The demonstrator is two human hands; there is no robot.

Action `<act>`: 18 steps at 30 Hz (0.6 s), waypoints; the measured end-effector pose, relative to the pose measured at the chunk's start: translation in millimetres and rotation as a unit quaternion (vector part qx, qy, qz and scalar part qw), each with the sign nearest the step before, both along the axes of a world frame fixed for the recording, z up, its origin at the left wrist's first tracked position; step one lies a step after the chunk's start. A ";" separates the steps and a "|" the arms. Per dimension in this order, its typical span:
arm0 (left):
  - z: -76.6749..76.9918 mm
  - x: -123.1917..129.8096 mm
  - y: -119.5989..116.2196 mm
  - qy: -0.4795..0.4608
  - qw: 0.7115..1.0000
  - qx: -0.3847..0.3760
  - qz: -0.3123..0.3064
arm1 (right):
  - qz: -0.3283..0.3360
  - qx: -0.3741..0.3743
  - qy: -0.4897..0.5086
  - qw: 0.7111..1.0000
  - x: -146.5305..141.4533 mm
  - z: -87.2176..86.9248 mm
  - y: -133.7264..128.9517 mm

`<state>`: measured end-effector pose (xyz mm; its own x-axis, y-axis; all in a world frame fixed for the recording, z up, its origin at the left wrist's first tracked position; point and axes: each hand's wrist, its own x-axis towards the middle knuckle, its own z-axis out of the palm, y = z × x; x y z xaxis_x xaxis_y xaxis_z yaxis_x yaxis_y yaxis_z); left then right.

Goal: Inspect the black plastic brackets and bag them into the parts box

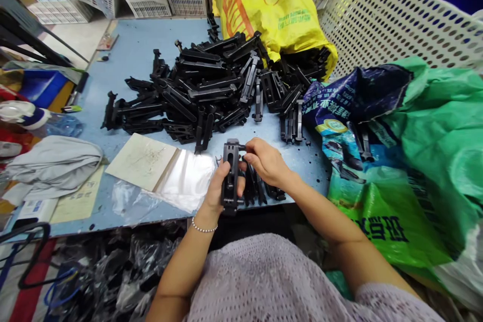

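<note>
Upright in my left hand [216, 188] is a long black plastic part [230, 176], with the thumb on its face and fingertips showing at its right edge. My right hand [266, 161] pinches a small black piece [242, 148] at the part's upper right side, thumb and index finger together. Whether that piece is separate from the part cannot be made out. Just behind and below the right hand lie several similar black parts [254, 188] near the table's front edge. A large heap of black parts [196, 83] covers the middle of the blue table [132, 35].
A yellow sack [271, 5] spills black parts at the back. Green and blue bags [377, 186] and a perforated white crate [396, 15] stand right. Left are a cardboard square [142, 161], clear plastic bags [186, 178], a grey cloth [56, 163] and a bottle [22, 113].
</note>
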<state>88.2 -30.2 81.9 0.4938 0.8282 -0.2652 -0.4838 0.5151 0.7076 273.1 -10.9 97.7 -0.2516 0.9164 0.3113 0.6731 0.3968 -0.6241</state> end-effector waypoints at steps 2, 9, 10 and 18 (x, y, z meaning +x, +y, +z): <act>-2.1 -1.8 -3.2 0.006 0.999 -0.020 -0.035 | 0.013 0.004 -0.001 1.000 -8.1 -2.5 7.6; -4.7 -10.1 2.7 0.054 0.994 -0.018 0.093 | 0.062 -0.165 0.080 0.981 -32.2 -2.7 4.3; -4.7 -12.3 4.5 0.043 0.991 -0.017 0.125 | 0.100 -0.175 0.067 0.977 -34.7 -2.9 -3.1; -21.6 -17.7 -10.3 0.032 0.974 -0.059 0.216 | 0.110 -0.205 0.080 0.969 -66.1 -30.3 -61.7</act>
